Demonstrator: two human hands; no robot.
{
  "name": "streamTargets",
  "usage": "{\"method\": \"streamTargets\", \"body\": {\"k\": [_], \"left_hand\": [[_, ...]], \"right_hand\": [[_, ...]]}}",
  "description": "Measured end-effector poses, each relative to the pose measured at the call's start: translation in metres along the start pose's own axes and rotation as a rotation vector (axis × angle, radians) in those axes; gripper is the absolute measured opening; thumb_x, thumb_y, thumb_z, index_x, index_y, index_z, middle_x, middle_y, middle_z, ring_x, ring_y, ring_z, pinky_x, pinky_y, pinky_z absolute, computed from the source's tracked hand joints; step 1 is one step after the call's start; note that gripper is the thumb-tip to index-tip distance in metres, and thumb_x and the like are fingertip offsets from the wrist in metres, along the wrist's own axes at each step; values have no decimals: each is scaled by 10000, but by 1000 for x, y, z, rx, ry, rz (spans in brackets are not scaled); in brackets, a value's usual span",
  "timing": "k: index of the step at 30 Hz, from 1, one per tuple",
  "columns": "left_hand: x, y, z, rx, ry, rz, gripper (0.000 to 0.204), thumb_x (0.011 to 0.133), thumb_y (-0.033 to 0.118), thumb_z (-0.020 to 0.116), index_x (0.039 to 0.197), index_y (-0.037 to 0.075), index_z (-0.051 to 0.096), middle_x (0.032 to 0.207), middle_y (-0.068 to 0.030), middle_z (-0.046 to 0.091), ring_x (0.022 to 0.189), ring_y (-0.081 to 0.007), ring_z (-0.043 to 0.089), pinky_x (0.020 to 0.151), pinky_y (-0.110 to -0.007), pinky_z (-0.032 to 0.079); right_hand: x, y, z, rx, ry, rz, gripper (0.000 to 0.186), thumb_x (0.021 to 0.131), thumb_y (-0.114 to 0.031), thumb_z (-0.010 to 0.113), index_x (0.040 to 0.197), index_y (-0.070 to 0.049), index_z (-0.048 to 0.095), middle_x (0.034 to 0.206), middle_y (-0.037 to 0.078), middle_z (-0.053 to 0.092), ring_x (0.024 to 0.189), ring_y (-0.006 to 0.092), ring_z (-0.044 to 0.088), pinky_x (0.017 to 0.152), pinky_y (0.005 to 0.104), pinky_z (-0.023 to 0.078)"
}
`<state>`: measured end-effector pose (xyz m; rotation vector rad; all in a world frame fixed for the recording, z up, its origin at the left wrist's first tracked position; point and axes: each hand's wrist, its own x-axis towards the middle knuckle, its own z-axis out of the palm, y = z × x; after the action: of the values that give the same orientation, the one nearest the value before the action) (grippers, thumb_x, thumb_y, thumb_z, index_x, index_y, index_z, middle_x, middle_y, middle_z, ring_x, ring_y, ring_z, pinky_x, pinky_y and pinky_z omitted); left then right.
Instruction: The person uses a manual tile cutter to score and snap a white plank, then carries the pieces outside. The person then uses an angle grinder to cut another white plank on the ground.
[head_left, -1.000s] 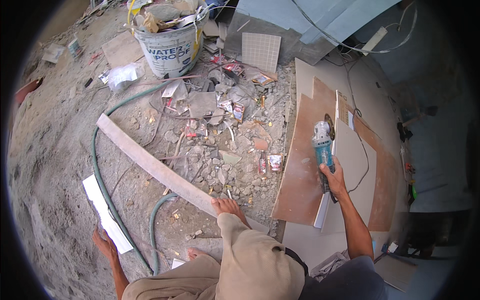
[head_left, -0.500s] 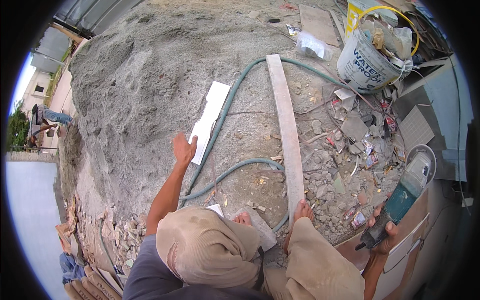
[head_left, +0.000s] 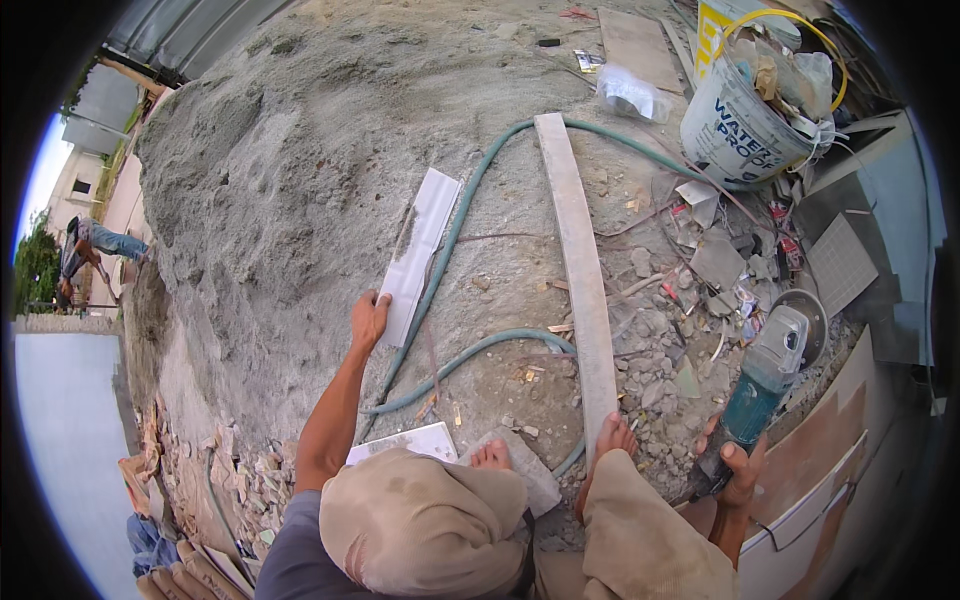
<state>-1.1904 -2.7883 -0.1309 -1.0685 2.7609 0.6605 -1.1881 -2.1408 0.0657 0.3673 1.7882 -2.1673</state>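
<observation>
My left hand is closed on the near end of a long white strip, its thumb on the upper face. The strip looks like a cut tile piece, with a ragged notch along its left edge, and lies against the sand heap. My right hand grips a teal and grey angle grinder by its body, over the rubble. Its round disc points up and away to the right. Between my hands lies a long pale plank, my bare right foot at its near end.
A green hose loops beside the strip and passes the plank's far end. Another white piece lies by my left knee. Broken rubble covers the right side, below a rubbish-filled bucket. Another person bends at far left.
My left hand has gone from spread fingers beside the strip to closed on its near end. The grinder has moved left and nearer to me in my right hand.
</observation>
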Motion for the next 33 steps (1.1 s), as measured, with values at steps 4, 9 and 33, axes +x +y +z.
{"method": "streamTargets", "body": {"k": [4, 9, 33], "left_hand": [[-10, 41, -24, -168, 53, 15, 403, 956, 356, 606, 975, -43, 662, 914, -245, 705, 821, -358, 687, 720, -481, 504], [-38, 37, -42, -1305, -462, -433, 367, 997, 344, 555, 1015, -14, 632, 782, -153, 629, 684, -271, 628, 599, -419, 491], [-50, 307, 128, -464, 2, 218, 504, 1065, 343, 428, 966, -105, 636, 890, -283, 670, 806, -413, 648, 750, -524, 465]], "right_hand": [[-2, -7, 9, -16, 73, -19, 707, 757, -344, 743, 1286, 46, 484, 944, 126, 631, 731, 201, 655, 641, 321, 546], [-3, 0, 21, 34, 85, -65, 557, 754, -348, 737, 1112, 44, 568, 917, 125, 649, 730, 206, 661, 658, 326, 533], [52, 16, 9, 71, 15, -86, 607, 757, -201, 749, 1270, 38, 528, 934, 94, 659, 801, 185, 675, 778, 328, 559]]}}
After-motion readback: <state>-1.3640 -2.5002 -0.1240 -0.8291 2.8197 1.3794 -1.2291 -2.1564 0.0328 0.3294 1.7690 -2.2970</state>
